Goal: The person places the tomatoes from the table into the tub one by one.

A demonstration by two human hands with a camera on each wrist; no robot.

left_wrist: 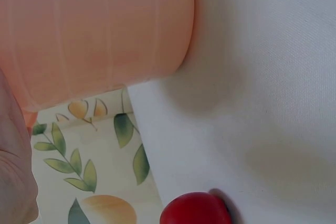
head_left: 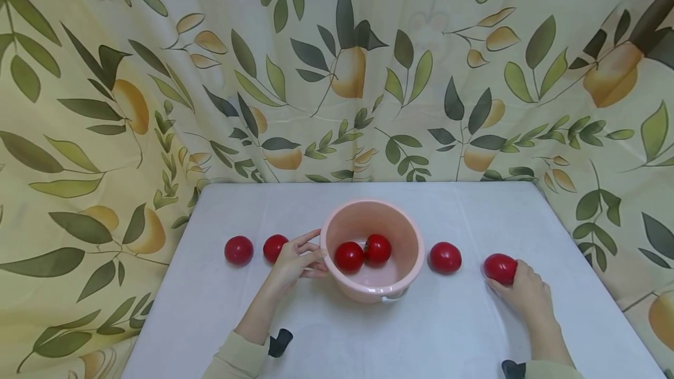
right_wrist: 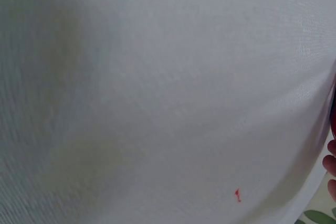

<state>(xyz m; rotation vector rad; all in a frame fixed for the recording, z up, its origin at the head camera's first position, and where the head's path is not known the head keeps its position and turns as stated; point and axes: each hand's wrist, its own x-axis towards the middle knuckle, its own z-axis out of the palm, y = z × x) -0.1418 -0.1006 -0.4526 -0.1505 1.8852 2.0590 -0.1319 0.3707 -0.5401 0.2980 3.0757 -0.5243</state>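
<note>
On the bench, two tomatoes sit in the bowl (four outside); right hand grips one tomato, left hand touches the bowl with relaxed fingers

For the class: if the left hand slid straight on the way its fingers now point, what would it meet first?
The left hand points right, toward the pink bowl. Its fingertips look at or almost on the bowl's outer wall, so the bowl comes first, well before the tomatoes inside.

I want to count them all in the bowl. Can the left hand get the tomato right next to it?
Probably yes. The left hand rests against the pink bowl, and the nearest tomato lies on the white table right beside its fingers, with nothing between them. It seems to hold nothing.
</note>
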